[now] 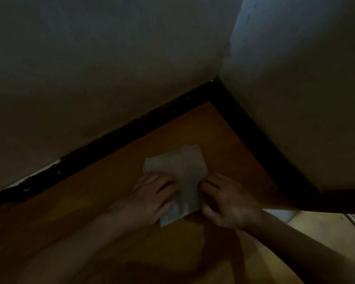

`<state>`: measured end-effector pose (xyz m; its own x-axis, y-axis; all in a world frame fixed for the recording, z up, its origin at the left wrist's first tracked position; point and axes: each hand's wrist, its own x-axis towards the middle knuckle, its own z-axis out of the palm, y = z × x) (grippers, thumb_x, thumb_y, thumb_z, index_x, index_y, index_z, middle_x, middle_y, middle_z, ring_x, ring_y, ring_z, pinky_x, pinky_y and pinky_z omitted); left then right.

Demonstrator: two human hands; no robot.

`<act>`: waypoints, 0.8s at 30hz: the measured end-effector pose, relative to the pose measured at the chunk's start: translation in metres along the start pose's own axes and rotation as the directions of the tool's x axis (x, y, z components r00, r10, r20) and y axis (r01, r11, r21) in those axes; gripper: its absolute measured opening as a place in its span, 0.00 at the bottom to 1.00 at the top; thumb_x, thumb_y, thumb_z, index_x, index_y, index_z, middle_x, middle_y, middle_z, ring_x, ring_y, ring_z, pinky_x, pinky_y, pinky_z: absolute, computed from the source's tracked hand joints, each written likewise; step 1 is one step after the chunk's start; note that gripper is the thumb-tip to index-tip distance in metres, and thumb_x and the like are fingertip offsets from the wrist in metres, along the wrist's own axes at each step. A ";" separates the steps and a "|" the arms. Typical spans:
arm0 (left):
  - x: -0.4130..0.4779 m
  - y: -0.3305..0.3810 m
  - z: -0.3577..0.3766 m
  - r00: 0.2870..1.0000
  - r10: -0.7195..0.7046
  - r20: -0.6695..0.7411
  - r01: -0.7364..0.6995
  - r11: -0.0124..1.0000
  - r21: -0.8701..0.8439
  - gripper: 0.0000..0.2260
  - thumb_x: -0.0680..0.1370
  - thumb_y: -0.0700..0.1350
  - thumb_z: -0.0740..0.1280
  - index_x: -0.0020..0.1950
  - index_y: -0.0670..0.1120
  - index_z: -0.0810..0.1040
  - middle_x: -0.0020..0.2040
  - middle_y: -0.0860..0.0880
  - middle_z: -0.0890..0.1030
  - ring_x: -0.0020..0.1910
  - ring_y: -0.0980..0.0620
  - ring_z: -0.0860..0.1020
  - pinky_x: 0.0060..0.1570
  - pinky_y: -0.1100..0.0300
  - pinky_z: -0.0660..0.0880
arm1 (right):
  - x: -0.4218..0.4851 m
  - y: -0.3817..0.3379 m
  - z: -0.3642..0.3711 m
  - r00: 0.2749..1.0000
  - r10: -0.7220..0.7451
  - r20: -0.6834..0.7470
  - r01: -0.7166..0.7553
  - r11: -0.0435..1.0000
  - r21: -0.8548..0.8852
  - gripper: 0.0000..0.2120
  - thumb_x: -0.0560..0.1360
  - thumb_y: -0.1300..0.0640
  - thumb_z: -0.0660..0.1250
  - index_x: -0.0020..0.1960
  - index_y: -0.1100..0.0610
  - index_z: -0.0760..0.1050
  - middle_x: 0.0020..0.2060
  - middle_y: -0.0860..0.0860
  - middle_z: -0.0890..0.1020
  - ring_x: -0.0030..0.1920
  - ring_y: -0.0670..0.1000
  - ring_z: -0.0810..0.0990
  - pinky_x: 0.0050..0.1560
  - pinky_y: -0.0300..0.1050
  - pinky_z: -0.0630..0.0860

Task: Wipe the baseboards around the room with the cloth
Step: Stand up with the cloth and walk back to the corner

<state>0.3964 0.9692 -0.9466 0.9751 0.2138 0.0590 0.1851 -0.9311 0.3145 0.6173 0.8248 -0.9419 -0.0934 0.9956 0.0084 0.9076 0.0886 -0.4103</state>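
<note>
Cloth on dim floor, edges in pinch of L hand + R hand fingers; tips obscured.

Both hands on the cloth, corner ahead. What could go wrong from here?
1. Dim light, black baseboard: missed dust may go unseen.
2. White chips along its top edge at left may flake further under the cloth.
3. The corner is tight; the folded cloth may skip it.
</note>
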 end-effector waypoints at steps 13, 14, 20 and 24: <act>-0.001 -0.015 0.016 0.964 -0.204 0.173 0.198 0.979 0.051 0.32 0.81 0.63 0.55 0.82 0.49 0.57 0.82 0.47 0.51 0.81 0.47 0.49 0.78 0.50 0.49 | 0.035 0.024 0.034 0.996 0.000 0.092 0.021 0.972 -0.234 0.28 0.83 0.46 0.56 0.77 0.61 0.62 0.76 0.60 0.63 0.76 0.58 0.61 0.75 0.52 0.59; 0.006 -0.014 0.020 0.962 -0.224 0.159 0.222 0.975 0.026 0.32 0.81 0.63 0.55 0.82 0.50 0.55 0.82 0.47 0.48 0.81 0.48 0.46 0.79 0.49 0.47 | 0.040 0.031 0.029 0.997 0.011 0.074 0.008 0.968 -0.253 0.28 0.82 0.47 0.58 0.76 0.63 0.65 0.75 0.61 0.66 0.75 0.59 0.65 0.73 0.54 0.62; 0.063 -0.022 0.032 0.959 -0.259 0.119 0.259 0.966 0.014 0.33 0.81 0.65 0.49 0.82 0.50 0.51 0.82 0.46 0.46 0.80 0.47 0.42 0.78 0.46 0.47 | 0.040 0.041 0.016 0.962 0.266 -0.068 -0.274 0.948 -0.161 0.25 0.81 0.51 0.60 0.76 0.59 0.65 0.75 0.59 0.66 0.75 0.60 0.64 0.74 0.58 0.63; 0.095 -0.032 0.034 0.962 -0.248 0.117 0.242 0.968 0.064 0.33 0.81 0.65 0.49 0.82 0.53 0.44 0.82 0.49 0.38 0.78 0.53 0.33 0.75 0.57 0.33 | 0.034 0.046 0.013 0.927 0.367 -0.072 -0.373 0.924 -0.088 0.32 0.79 0.38 0.53 0.78 0.54 0.62 0.77 0.56 0.62 0.78 0.56 0.56 0.76 0.49 0.51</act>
<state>0.4870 1.0090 -0.9834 0.9061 0.4019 -0.1323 0.4230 -0.8685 0.2583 0.6507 0.8619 -0.9728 0.2761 0.9580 -0.0769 0.9093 -0.2863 -0.3019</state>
